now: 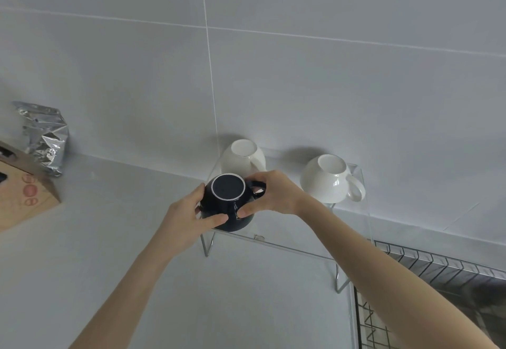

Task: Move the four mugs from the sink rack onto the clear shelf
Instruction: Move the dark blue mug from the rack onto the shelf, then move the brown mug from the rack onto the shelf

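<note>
A dark navy mug (228,192) sits upside down at the front left of the clear shelf (287,246). My left hand (189,217) grips its left side and my right hand (271,192) grips its right side by the handle. Two white mugs stand upside down on the shelf: one (243,157) right behind the dark mug, the other (330,179) at the back right with its handle pointing right. The wire sink rack (438,266) shows at the lower right, partly hidden by my right forearm. I see no mug in the visible part of the rack.
A crumpled silver foil bag (45,137) stands against the tiled wall at the left. A wooden block (24,198) with slots lies beside it at the left edge. The grey counter (123,239) runs under the shelf.
</note>
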Motion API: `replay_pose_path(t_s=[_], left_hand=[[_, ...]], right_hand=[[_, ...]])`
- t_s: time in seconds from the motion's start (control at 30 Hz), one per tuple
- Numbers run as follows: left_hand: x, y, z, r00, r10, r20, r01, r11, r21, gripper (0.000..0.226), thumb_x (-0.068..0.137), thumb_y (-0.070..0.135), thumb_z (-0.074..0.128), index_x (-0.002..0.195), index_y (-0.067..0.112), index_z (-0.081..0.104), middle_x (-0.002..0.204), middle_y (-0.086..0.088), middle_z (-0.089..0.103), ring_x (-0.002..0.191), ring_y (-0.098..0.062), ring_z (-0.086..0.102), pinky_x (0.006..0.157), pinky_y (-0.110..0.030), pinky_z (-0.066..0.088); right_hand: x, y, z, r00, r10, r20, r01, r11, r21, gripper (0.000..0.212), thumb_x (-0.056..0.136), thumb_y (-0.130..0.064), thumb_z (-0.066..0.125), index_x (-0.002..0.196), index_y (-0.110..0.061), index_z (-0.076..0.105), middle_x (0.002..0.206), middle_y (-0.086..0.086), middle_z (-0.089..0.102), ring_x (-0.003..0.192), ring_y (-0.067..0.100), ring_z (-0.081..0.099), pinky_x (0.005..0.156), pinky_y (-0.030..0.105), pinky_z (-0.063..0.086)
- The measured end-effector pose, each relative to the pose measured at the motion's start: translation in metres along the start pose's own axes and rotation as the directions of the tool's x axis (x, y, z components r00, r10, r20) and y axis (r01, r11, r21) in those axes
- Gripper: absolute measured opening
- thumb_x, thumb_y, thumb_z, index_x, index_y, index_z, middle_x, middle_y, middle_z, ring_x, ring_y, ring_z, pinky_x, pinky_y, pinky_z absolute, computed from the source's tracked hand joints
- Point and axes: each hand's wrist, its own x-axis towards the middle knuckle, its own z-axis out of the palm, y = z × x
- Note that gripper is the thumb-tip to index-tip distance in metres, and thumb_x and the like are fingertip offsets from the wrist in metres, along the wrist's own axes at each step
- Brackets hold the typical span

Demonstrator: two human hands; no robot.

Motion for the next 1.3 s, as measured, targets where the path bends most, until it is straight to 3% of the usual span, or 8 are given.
replay_pose_path(t_s=[0.43, 0.53, 0.63, 0.77, 0.9, 0.97, 1.1, 1.3], left_hand=[[-0.009, 0.013, 0.007, 0.999, -0.003, -0.04, 0.004, 1.0, 0.021, 0.052, 0.067, 0.02, 0.069, 0.116, 0.019, 0.05, 0.11, 0.002, 0.063, 0.103, -0.015, 0.057, 0.087, -0.014, 0.044], [-0.015, 0.042, 0.024, 0.984, 0.061, -0.169, -0.031, 0.985, 0.171, 0.062, 0.072, 0.01, 0.07, 0.128, 0.014, 0.042, 0.116, 0.003, 0.057, 0.104, -0.019, 0.053, 0.073, -0.013, 0.036], [-0.026, 0.083, 0.054, 0.956, 0.195, -0.218, -0.153, 0.969, 0.196, 0.068, 0.076, 0.012, 0.067, 0.136, 0.013, 0.034, 0.138, -0.007, 0.048, 0.121, -0.019, 0.047, 0.091, -0.016, 0.033], [-0.048, 0.122, 0.135, 0.937, 0.344, 0.058, -0.347, 0.937, 0.045, 0.063, 0.078, 0.018, 0.066, 0.134, 0.016, 0.039, 0.133, 0.016, 0.036, 0.126, 0.003, 0.035, 0.103, -0.006, 0.025], [-0.065, 0.124, 0.227, 0.868, 0.276, 0.412, -0.253, 0.961, -0.111, 0.064, 0.078, 0.028, 0.065, 0.135, 0.023, 0.037, 0.131, 0.02, 0.034, 0.126, 0.003, 0.035, 0.097, 0.0, 0.025], [-0.068, 0.115, 0.271, 0.812, 0.204, 0.546, -0.182, 0.979, -0.094, 0.067, 0.078, 0.033, 0.064, 0.137, 0.025, 0.032, 0.141, 0.014, 0.034, 0.129, -0.006, 0.035, 0.105, -0.015, 0.029], [-0.066, 0.1, 0.349, 0.749, 0.099, 0.655, -0.123, 0.992, -0.009, 0.071, 0.076, 0.033, 0.066, 0.138, 0.022, 0.032, 0.147, -0.002, 0.039, 0.134, -0.016, 0.037, 0.112, -0.039, 0.031], [-0.062, 0.084, 0.423, 0.7, -0.04, 0.713, -0.052, 0.993, 0.108, 0.083, 0.071, 0.022, 0.072, 0.14, 0.018, 0.027, 0.149, -0.004, 0.034, 0.135, -0.022, 0.034, 0.112, -0.037, 0.026]], right_hand=[[-0.016, 0.003, -0.002, 0.999, 0.023, -0.041, -0.023, 0.999, 0.022, 0.084, 0.06, -0.027, 0.083, 0.133, -0.014, 0.043, 0.131, -0.002, 0.053, 0.121, 0.012, 0.048, 0.097, 0.024, 0.039], [-0.045, 0.007, -0.032, 0.993, -0.015, -0.12, 0.022, 0.998, 0.052, 0.065, 0.068, -0.025, 0.078, 0.127, -0.019, 0.051, 0.133, -0.004, 0.053, 0.124, 0.009, 0.046, 0.103, 0.024, 0.034], [-0.091, 0.014, -0.079, 0.969, -0.011, -0.248, 0.059, 0.98, 0.189, 0.04, 0.077, -0.01, 0.069, 0.116, -0.011, 0.06, 0.116, 0.0, 0.062, 0.108, 0.009, 0.056, 0.096, 0.019, 0.043], [-0.187, 0.066, -0.13, 0.893, 0.102, -0.438, 0.007, 0.971, 0.239, 0.024, 0.081, -0.008, 0.064, 0.104, -0.013, 0.067, 0.103, 0.001, 0.071, 0.095, 0.009, 0.066, 0.092, 0.018, 0.049], [-0.276, 0.145, -0.142, 0.787, 0.338, -0.516, -0.218, 0.935, 0.279, 0.019, 0.082, -0.009, 0.063, 0.1, -0.015, 0.067, 0.093, -0.002, 0.071, 0.088, 0.01, 0.068, 0.088, 0.022, 0.051], [-0.312, 0.187, -0.136, 0.736, 0.443, -0.512, -0.342, 0.896, 0.283, 0.02, 0.08, -0.011, 0.066, 0.099, -0.017, 0.067, 0.094, 0.001, 0.072, 0.09, 0.012, 0.067, 0.093, 0.028, 0.049], [-0.356, 0.26, -0.109, 0.647, 0.619, -0.446, -0.516, 0.786, 0.342, 0.03, 0.076, -0.015, 0.071, 0.106, -0.015, 0.066, 0.105, 0.007, 0.071, 0.098, 0.017, 0.065, 0.099, 0.035, 0.046], [-0.361, 0.312, -0.077, 0.614, 0.729, -0.304, -0.667, 0.684, 0.295, 0.078, 0.064, -0.03, 0.079, 0.132, -0.014, 0.045, 0.132, 0.004, 0.054, 0.12, 0.02, 0.051, 0.103, 0.034, 0.039]])
